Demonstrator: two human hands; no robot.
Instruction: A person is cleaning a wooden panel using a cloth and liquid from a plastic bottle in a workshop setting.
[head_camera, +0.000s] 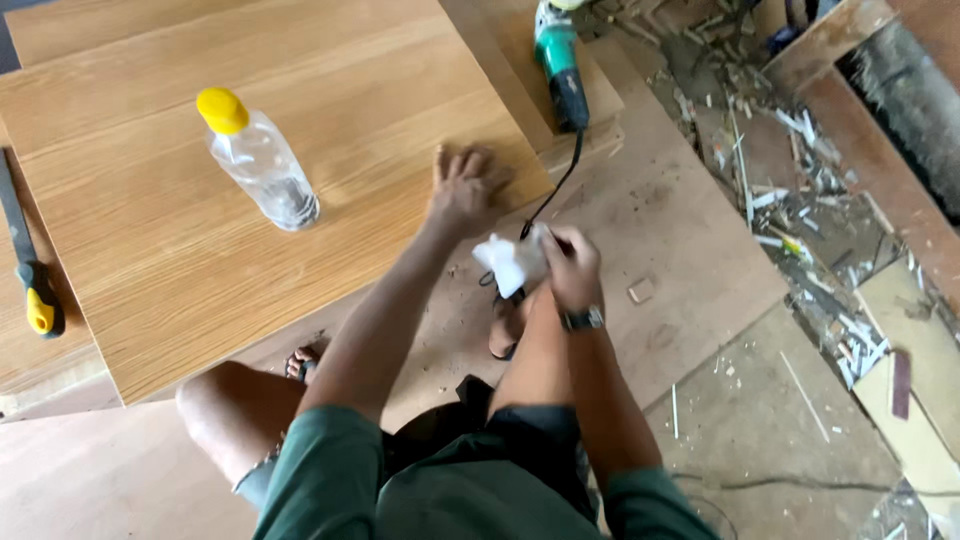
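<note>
Dusty workshop floor, with a big wooden board lying flat on it; far left, hand saw with a yellow and black handle, blade cut off by the edge; on the board, clear plastic bottle with a yellow cap, standing up; bare knee and a toe in a sandal peeking out under the board's near edge; left hand flat on the board's right corner, fingers spread, arm stretched out straight; right hand with a watch on the wrist, held over the floor just beside that corner, fingers pinching a crumpled white cloth; behind, green power tool on stacked boards, top cut off, black cord running down behind the cloth; far right, wood scraps, hard to make out.
</note>
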